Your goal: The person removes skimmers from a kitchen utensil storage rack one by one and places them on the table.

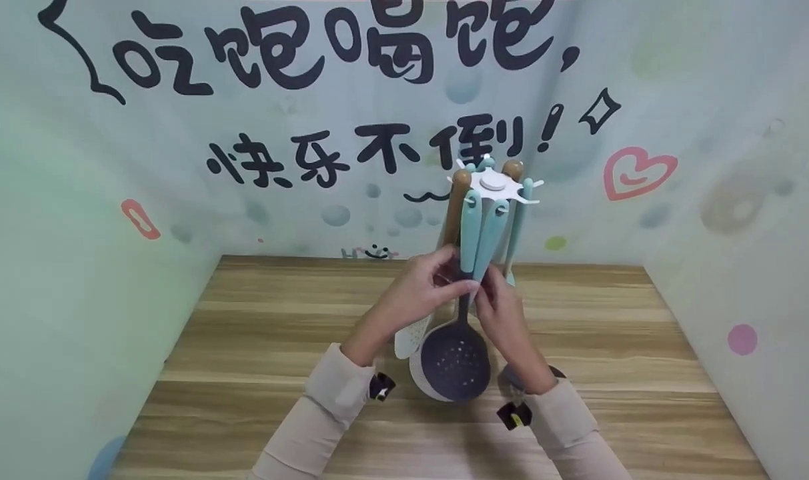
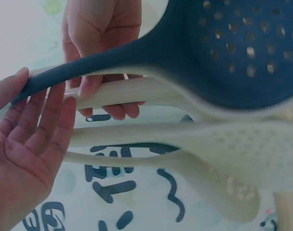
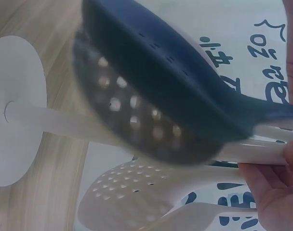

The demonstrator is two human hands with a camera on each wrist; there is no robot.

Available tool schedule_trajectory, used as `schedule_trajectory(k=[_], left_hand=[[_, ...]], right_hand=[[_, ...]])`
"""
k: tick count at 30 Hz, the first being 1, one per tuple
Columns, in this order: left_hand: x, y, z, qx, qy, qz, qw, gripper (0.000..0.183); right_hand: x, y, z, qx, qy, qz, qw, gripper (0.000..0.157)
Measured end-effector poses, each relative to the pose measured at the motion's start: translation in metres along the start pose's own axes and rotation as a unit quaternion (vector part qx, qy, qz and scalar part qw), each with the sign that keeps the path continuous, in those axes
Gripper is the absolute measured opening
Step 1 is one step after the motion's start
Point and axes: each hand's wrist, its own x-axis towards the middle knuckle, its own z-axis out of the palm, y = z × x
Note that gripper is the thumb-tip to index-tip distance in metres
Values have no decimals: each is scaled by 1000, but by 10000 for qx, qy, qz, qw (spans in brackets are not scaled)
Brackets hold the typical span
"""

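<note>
A white utensil stand (image 1: pixel 493 183) has a hooked top, with turquoise and wood-coloured handles hanging round it. In front hangs a dark blue skimmer (image 1: pixel 456 363) with a perforated bowl. My left hand (image 1: pixel 417 290) holds the skimmer's dark shaft between thumb and fingers, just under the turquoise handles. Beside it, my right hand (image 1: pixel 504 313) grips the stand's white pole (image 3: pixel 257 150), thumb across it. Pale utensils hang behind: a perforated turner (image 2: pixel 233 142) and a spoon-like one (image 2: pixel 223 185). The stand's round white base (image 3: pixel 19 72) shows in the right wrist view.
A wooden tabletop (image 1: pixel 277 347) lies beneath. A printed cloth wall (image 1: pixel 337 220) rises at the back and along both sides. Something dark and rounded (image 1: pixel 559 371) is partly hidden behind my right wrist.
</note>
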Motion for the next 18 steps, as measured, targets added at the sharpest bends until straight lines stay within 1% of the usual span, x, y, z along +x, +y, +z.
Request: schedule_trajectory(k=[2,4,6,8,10,13,16,18], left_hand=[[-2,5,1,444,159,59,9989,38],[-3,12,0,824,443,154,9955,37],[-4,20,-2,983,843,339,9910,35],[-4,29,-3,979,1321,583,9847,33],[-4,39,-4,896,1759,899,9762,31],[-2,52,-5,983,2302,1300,9594,30],[4,59,-6,1203,2610,1562,9450,27],[8,62,-6,1338,2737,1673,9377,25]], right_hand=[[-1,0,0,-151,56,55,9999,27],[-2,0,0,-261,97,80,9996,26],[-3,1,0,-259,92,114,9996,27],[-3,1,0,-234,91,131,9996,27],[-2,2,-1,-140,50,166,9998,28],[-1,1,-1,-54,34,185,9998,26],[0,1,-1,-50,48,171,9998,23],[0,1,-1,-92,69,155,9998,22]])
